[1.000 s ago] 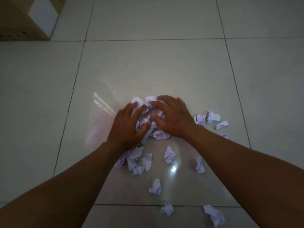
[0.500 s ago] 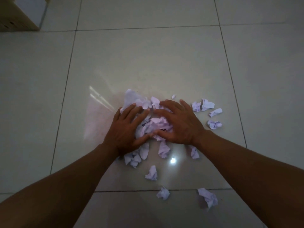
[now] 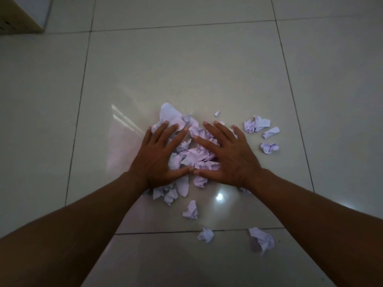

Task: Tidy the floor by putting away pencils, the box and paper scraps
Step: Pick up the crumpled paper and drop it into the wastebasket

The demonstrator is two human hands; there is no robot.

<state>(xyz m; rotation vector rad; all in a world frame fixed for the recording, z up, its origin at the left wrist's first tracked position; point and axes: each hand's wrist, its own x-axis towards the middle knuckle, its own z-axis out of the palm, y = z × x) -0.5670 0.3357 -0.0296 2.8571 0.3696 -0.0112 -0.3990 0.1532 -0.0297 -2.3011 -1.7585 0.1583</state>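
Indoor room, likely a home, though it can't be told for sure. Large glossy pale floor tiles (image 3: 186,69) with thin dark grout lines, ceiling light glare at 6 o'clock. Brown cardboard box (image 3: 14,17) on the floor at 10 o'clock. Dim lighting, no furniture visible.

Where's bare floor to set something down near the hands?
Free: the tile left of the left hand, and the stretch beyond the paper pile up to the cardboard box. Crowded: loose scraps right of the right hand and between the forearms.
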